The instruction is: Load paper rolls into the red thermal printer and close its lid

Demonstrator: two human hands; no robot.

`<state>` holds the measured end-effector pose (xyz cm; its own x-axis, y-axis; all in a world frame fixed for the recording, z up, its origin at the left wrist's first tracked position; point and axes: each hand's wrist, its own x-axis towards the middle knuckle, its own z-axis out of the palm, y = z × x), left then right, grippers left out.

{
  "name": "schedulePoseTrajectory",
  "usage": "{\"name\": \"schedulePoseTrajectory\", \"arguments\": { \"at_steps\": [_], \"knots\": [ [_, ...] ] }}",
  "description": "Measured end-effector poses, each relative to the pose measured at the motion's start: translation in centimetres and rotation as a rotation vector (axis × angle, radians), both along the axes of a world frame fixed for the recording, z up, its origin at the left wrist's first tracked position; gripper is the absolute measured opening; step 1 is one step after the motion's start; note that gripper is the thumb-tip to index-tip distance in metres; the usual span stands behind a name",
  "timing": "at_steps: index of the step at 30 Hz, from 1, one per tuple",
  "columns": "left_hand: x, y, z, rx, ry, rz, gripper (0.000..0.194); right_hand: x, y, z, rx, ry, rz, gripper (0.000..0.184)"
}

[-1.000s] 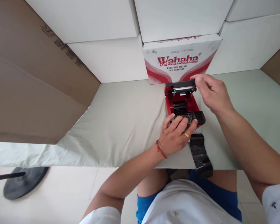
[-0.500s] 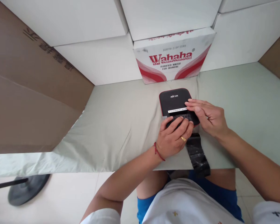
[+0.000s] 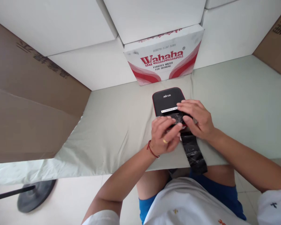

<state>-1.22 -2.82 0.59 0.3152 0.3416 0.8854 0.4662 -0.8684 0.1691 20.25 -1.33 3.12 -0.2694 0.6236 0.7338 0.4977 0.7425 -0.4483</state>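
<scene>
Left hand (image 3: pixel 165 134), seen from the head camera, lies with bent fingers over the front of a red-rimmed black device (image 3: pixel 167 101), its fingertips at a shiny black film (image 3: pixel 177 117) near the slot; whether the fingers grip the film or only press on it, I cannot tell. Right hand (image 3: pixel 198 120) is loosely spread, its fingers laid on the right side of the lid and its thumb apart from them, pointing toward the film. The device sits flat on a table under a pale green cloth (image 3: pixel 112 131), between the person and a Wahaha box (image 3: pixel 164 56), with its lid down and 1 white label strip (image 3: pixel 168 110) running across the lid above the slot. From just below the device's front, a creased black strip (image 3: pixel 193 151) runs toward the person and hangs past the table edge; the left hand hides part of that area, so any join with the film is unclear. The left hand wears 1 yellow ring (image 3: pixel 165 141), and 1 red cord (image 3: pixel 151 149) circles its wrist. Plain white boxes (image 3: pixel 227 34) stand behind, and 1 brown carton (image 3: pixel 32 118) stands at left.
</scene>
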Motion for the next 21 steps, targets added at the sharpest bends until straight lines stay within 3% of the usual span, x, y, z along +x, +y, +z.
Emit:
{"name": "schedulePoseTrajectory", "arguments": {
  "at_steps": [3, 5, 9, 16, 21],
  "knots": [
    [-1.4, 1.2, -0.6, -0.217, -0.231, 0.026, 0.054, 0.0, -0.7, 0.0, 0.05, -0.04, 0.052, 0.028],
    [-2.2, 2.2, -1.1, -0.458, -0.316, 0.066, 0.059, 0.0, -1.0, 0.0, 0.081, -0.022, 0.027, 0.028],
    [-2.6, 4.1, -1.7, -0.803, -0.445, -0.191, 0.085, 0.0, -1.3, 0.0, 0.104, 0.004, -0.05, 0.029],
    [-1.8, 5.2, -1.3, -1.054, -0.6, -0.43, 0.097, 0.1, -1.2, 0.3, 0.12, 0.039, 0.008, 0.028],
    [-2.1, 5.5, -1.5, -1.124, -0.59, -0.474, 0.104, 0.1, -1.2, 0.5, 0.084, 0.028, 0.0, 0.027]
  ]
}}
